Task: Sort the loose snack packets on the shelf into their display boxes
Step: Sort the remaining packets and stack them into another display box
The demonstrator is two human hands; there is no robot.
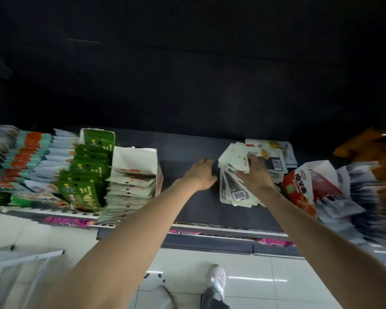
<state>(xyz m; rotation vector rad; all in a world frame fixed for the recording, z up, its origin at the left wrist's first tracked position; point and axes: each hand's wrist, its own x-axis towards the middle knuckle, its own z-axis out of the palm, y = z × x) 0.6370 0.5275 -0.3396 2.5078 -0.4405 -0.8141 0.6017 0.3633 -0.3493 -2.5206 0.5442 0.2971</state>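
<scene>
A loose heap of white snack packets (233, 172) lies on the dark shelf (183, 150) right of centre. My right hand (254, 175) presses down on top of this heap, fingers spread over the packets. My left hand (202, 175) hovers just left of the heap, fingers curled down toward the bare shelf, holding nothing. To the left stands a white display box (135, 159) filled with a row of white packets, and beside it a green display box (94, 166) of green packets.
Rows of teal, orange and white packets (27, 157) fill the far left. A red and white display box (303, 186) and more loose packets (348, 192) crowd the right. Pink price strips (183, 231) line the shelf's front edge. My shoes (216, 279) stand on pale floor tiles.
</scene>
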